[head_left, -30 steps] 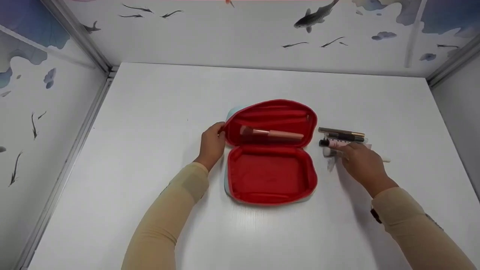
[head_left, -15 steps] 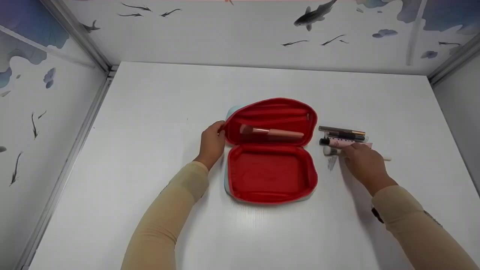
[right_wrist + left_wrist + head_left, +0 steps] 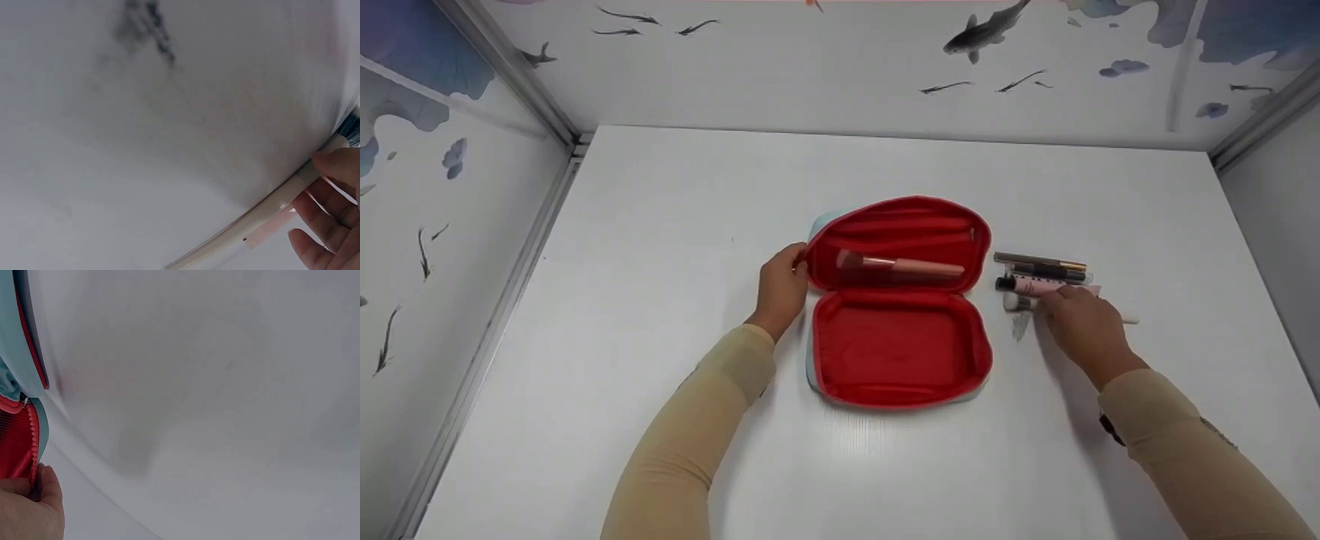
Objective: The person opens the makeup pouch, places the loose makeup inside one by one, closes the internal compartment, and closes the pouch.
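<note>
A zippered makeup case (image 3: 900, 349), red inside and pale blue outside, lies unfolded on the table. My left hand (image 3: 782, 289) pinches the left edge of its raised lid; the left wrist view shows thumb and fingers on the red zipper (image 3: 35, 439). Inside the lid lies a makeup brush with a pink handle (image 3: 928, 268). To the right of the case, my right hand (image 3: 1084, 322) pinches a makeup brush with a white handle (image 3: 247, 225) near its bristle end. A pink tube with a black cap (image 3: 1031, 285) lies just beyond that hand, partly hidden by it.
Behind the pink tube lie a dark slim tube (image 3: 1046, 271) and a brown-and-gold stick (image 3: 1039, 261), side by side. Printed panels with fish stand along the back (image 3: 810, 82) and left (image 3: 427, 247) of the white table (image 3: 682, 195).
Both hands keep nearly the same places, the left on the lid edge and the right at the white brush. The pink tube shows slightly more beyond the right fingers than a second ago.
</note>
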Motion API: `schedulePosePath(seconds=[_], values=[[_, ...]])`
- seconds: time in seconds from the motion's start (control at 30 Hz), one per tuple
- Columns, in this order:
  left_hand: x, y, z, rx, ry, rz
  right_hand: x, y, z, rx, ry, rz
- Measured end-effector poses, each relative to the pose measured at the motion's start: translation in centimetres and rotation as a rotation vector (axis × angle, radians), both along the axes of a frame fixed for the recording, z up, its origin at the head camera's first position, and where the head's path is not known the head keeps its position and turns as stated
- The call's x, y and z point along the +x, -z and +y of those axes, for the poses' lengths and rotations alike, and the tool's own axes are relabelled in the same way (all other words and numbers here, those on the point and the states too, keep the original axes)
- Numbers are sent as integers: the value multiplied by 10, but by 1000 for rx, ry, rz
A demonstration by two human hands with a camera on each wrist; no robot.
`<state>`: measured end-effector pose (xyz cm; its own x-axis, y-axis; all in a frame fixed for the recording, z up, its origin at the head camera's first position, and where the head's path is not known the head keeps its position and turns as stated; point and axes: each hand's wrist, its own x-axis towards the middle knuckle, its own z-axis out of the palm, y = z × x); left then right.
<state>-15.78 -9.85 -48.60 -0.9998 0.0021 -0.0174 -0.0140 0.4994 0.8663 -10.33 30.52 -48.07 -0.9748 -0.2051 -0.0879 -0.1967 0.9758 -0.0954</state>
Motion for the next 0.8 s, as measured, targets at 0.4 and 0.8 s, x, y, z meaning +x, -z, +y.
schedulePosePath(seconds=[0.4, 0.8], values=[[2, -2, 0, -16, 6, 30, 0, 3, 3, -24, -25, 20], [1, -1, 1, -4, 3, 20, -2, 4, 3, -30, -12, -30]])
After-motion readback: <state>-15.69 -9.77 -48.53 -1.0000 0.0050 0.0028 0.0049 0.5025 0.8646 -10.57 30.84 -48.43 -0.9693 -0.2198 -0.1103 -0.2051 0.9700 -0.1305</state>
